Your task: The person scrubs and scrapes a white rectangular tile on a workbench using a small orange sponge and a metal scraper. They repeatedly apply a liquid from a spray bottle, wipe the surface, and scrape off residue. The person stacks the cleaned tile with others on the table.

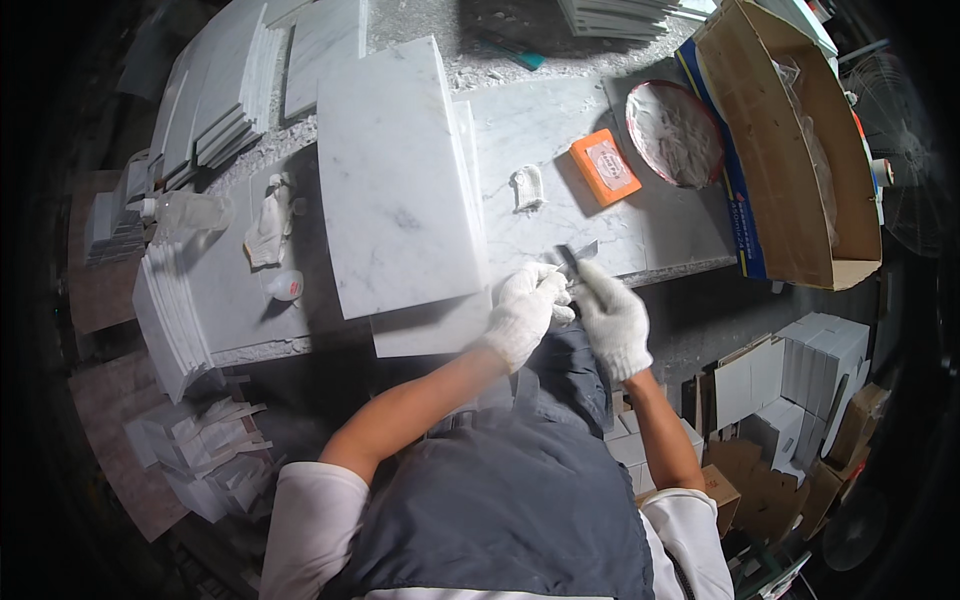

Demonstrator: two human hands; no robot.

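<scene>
Broadly, your worktable [225,300] spread across the view, with the grey apron [500,510] on your body below its near edge. On it, left of centre, lay a large veined slab [395,190], its long axis running away from you and leaning slightly left; it rested on further slabs and blocked the ground just left of your hands. An open cardboard box [858,190] stood at the right, its blue side [735,200] bearing pale print. Nearer the middle sat a red-rimmed bowl [628,125] of pale matter.

Your gloved left hand [530,310] had its fingers bent inward near the table's edge; whether it gripped anything, you could not tell. Your right hand [612,320], slightly blurred, was closed around a dark tool, with the two gloves close together. A crumpled white glove [268,230] and a clear bottle [195,212] lay well to the left. Beyond your hands were an orange pack [605,167], with small print on its pale label, and a folded white scrap [528,188].

Smallest was that dark tool [567,260], between your hands: its visible end pointed away from you and a little left, the rest hidden by your glove.
</scene>
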